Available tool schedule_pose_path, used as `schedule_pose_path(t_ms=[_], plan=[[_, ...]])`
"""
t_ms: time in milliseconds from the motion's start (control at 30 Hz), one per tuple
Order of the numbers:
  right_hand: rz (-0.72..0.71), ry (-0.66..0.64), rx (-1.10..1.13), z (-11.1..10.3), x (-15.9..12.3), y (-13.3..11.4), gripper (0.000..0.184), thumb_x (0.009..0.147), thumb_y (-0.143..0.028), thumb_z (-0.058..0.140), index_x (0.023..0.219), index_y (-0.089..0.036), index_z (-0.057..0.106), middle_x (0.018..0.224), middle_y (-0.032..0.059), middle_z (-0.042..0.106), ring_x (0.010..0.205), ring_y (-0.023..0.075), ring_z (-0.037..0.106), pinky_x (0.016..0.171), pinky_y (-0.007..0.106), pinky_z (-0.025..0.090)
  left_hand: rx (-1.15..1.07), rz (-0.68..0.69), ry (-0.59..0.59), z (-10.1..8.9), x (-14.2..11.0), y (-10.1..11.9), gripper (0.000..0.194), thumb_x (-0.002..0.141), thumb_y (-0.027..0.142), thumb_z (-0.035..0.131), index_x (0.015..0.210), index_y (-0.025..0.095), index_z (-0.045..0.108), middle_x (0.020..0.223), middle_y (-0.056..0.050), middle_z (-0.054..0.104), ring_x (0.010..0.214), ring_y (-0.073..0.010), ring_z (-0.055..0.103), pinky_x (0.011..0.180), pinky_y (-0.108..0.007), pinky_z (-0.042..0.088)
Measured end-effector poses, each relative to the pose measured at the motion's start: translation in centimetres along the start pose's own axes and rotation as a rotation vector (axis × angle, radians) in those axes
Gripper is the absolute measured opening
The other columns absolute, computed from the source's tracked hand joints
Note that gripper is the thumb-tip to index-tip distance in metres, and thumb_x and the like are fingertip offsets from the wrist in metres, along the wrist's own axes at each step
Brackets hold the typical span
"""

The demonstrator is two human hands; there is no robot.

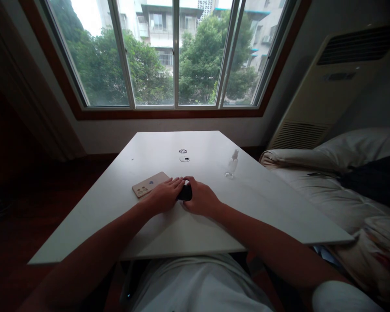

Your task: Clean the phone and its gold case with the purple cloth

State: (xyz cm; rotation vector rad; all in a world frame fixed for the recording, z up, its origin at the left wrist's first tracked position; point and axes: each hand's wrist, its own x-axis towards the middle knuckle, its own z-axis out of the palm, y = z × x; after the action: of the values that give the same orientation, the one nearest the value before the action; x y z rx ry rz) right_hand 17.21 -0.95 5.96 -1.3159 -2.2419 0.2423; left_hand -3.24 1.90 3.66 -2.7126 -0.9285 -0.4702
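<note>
A small black object (pixel 184 193) sits low between my hands at the middle of the white table; its kind is partly hidden by my fingers. My right hand (pixel 203 198) curves round its right side, thumb near me and fingers over the far edge. My left hand (pixel 164 196) lies with fingers stretched out and together, fingertips at the left side of the black object. Just left of that hand, and partly under it, is a beige phone or phone case (pixel 149 184) with several round camera spots and a dark mark in its middle.
Two small round flat pieces (pixel 184 159) lie beyond my hands. A clear spray bottle (pixel 232 164) stands upright to the right. The white table (pixel 263 208) ends near my lap. A pale sofa (pixel 305 190) is on the right, and a window (pixel 175 65) is ahead.
</note>
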Motion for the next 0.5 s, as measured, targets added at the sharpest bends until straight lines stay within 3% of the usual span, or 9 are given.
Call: schedule_pose_path(t_ms=[167, 233, 333, 500], plan=[[0.076, -0.035, 0.18, 0.2, 0.2, 0.6, 0.078, 0.069, -0.026, 0.074, 0.14, -0.026, 0.043, 0.108, 0.0049, 0.07, 0.091, 0.0228, 0.067, 0.079, 0.031, 0.049, 0.031, -0.005, 0.003, -1.5, 0.5, 0.2, 0.06, 0.089, 0.01, 0.056, 0.148, 0.008, 0.043, 0.152, -0.02, 0.048, 0.141, -0.0305, 0.047, 0.118, -0.052, 0.037], [0.123, -0.06, 0.278, 0.5, 0.4, 0.9, 0.078, 0.071, -0.03, 0.075, 0.141, -0.024, 0.042, 0.103, 0.004, 0.07, 0.085, 0.0205, 0.066, 0.075, 0.03, 0.049, 0.034, 0.0, 0.061, -2.4, 0.7, 0.1, 0.06, 0.093, 0.02, 0.061, 0.149, 0.012, 0.042, 0.154, -0.018, 0.046, 0.14, -0.0305, 0.048, 0.118, -0.054, 0.036], [0.212, -0.133, 0.395, 1.0, 0.8, 1.3, 0.084, 0.073, -0.042, 0.079, 0.144, -0.02, 0.042, 0.098, 0.0049, 0.069, 0.079, 0.0187, 0.064, 0.068, 0.029, 0.048, 0.029, 0.033, 0.15, -3.6, 0.7, -0.2, 0.076, 0.091, 0.038, 0.07, 0.154, 0.015, 0.035, 0.155, -0.017, 0.045, 0.141, -0.0298, 0.047, 0.121, -0.054, 0.031], [0.236, -0.27, 0.533, 0.6, 1.2, 1.4, 0.085, 0.071, -0.032, 0.081, 0.147, -0.022, 0.044, 0.097, 0.0044, 0.069, 0.074, 0.0164, 0.063, 0.064, 0.027, 0.049, 0.043, 0.145, 0.282, -4.8, 0.4, -0.3, 0.092, 0.083, 0.067, 0.066, 0.154, 0.017, 0.037, 0.152, -0.017, 0.048, 0.143, -0.0326, 0.044, 0.125, -0.058, 0.022]])
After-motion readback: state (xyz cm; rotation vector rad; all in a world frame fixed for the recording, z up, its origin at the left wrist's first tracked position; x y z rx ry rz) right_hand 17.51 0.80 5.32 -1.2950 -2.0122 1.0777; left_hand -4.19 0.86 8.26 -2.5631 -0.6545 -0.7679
